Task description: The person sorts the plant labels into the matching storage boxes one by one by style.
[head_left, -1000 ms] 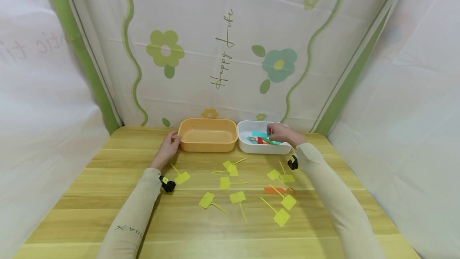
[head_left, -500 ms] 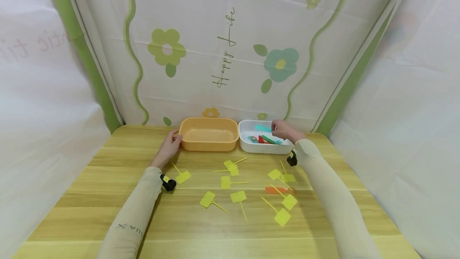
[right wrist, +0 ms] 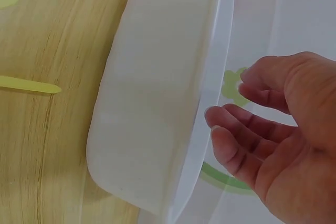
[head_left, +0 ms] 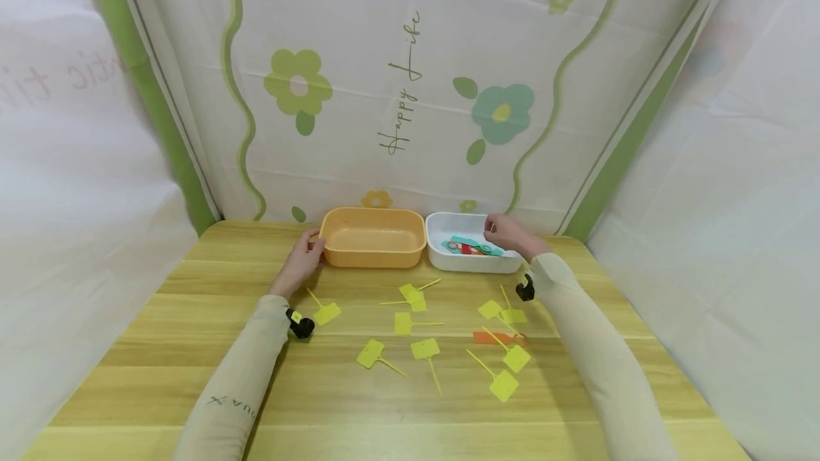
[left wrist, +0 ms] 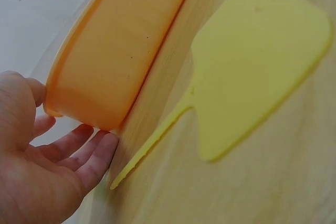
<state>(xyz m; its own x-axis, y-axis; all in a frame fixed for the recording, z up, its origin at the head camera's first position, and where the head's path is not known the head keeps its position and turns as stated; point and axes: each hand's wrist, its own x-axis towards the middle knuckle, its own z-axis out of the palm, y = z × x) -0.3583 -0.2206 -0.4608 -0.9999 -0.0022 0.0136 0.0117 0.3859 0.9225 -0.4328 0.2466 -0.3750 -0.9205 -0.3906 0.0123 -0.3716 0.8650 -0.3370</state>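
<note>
1. Left hand (left wrist: 44, 166): fingers slightly spread, tips touching the orange bin (left wrist: 115, 61).
2. Right hand (right wrist: 289, 135): fingers loosely curled (thumb apart), over the white bin (head_left: 474, 264); coloured tags (head_left: 470, 249) lie below them.

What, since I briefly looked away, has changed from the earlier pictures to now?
The right grip let go of a turquoise tag, which dropped toward the near side of the white bin. The left grip stays touching the orange bin; the yellow tags and orange tag lie as before.
</note>
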